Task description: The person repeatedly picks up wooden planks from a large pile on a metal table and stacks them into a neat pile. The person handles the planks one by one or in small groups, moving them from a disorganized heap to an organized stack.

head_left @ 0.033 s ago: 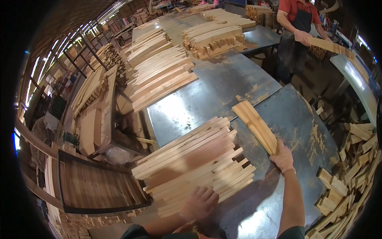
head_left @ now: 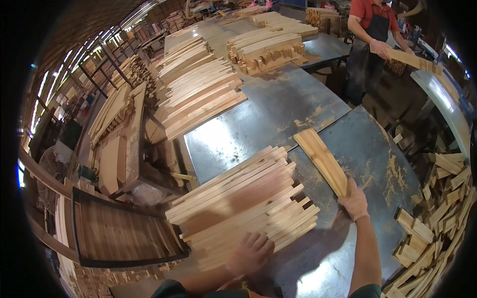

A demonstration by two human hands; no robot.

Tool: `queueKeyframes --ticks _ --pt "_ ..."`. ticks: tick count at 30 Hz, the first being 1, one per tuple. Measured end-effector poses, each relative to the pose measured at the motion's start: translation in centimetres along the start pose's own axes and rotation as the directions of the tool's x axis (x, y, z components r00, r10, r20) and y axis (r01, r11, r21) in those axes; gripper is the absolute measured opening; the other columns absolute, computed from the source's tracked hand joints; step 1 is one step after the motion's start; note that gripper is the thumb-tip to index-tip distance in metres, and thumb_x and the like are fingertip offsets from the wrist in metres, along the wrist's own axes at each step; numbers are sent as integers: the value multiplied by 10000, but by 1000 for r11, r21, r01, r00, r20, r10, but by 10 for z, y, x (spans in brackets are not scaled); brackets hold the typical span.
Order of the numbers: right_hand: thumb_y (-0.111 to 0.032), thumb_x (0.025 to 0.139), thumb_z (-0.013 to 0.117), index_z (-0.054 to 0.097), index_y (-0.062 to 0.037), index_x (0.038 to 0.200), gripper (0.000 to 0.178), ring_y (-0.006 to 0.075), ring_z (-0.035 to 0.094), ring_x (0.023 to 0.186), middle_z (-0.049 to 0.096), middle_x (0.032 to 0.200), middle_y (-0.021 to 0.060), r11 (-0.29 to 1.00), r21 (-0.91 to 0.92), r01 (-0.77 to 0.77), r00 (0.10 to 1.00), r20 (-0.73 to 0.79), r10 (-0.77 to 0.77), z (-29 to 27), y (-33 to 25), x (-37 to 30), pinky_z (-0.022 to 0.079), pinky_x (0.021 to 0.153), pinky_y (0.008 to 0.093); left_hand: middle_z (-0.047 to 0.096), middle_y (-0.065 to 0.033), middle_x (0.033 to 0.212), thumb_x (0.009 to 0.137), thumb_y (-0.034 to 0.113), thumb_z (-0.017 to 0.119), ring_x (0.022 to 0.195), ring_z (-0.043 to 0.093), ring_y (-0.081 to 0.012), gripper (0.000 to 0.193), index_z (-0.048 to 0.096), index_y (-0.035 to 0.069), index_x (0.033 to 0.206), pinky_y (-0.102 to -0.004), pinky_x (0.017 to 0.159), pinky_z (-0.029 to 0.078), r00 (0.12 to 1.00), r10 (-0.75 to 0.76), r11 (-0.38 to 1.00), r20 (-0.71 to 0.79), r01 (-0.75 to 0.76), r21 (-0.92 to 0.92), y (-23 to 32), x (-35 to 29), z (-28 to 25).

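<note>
My right hand is closed around the near end of a short wooden board, which slants away to the upper left over the dark metal tabletop. Beside it on the left lies a row of pale wooden strips, packed edge to edge with uneven right ends. Resting on the near strips is my left hand, its fingers loosely bent and lying on the wood, with nothing seen in it.
More strips and a stacked row lie farther along the table. Offcuts are heaped at the right. A dark-framed slatted panel stands at the left. A co-worker in an apron holds a board at the far right.
The board in my right hand has shifted very slightly right and down. My left hand stays on the strips.
</note>
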State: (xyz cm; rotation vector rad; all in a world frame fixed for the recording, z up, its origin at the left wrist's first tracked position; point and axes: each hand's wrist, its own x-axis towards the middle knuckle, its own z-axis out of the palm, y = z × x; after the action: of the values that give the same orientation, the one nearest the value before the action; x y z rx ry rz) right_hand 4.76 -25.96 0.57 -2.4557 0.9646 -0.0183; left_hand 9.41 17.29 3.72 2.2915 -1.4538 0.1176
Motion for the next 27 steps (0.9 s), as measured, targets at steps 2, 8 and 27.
queueKeyframes --ticks 2,8,27 --pt "-260 727 857 513 -67 1547 910 344 691 1159 701 1307 176 959 278 -50 999 28 44 -6 34 -68 558 1005 421 635 -100 1126 837 206 731 1036 629 -311 323 677 114 1141 -474 915 502 1000 7 999 -25 -9 -50 1 -15 17" --pt "-188 957 759 218 -65 1726 948 216 672 1114 669 1336 172 335 888 -316 907 179 380 30 21 -242 573 957 374 571 -155 1522 919 345 680 1453 477 -430 525 675 193 1421 -628 1251 302 987 5 999 163 3 -53 -10 -26 38" --pt "-320 864 749 672 -159 1316 486 338 732 1080 760 1087 137 903 -220 -370 922 33 386 -77 174 -459 548 965 474 428 -191 1622 866 303 749 1535 345 -448 841 430 74 1610 -583 1289 256 885 60 941 462 -204 269 61 -22 57"
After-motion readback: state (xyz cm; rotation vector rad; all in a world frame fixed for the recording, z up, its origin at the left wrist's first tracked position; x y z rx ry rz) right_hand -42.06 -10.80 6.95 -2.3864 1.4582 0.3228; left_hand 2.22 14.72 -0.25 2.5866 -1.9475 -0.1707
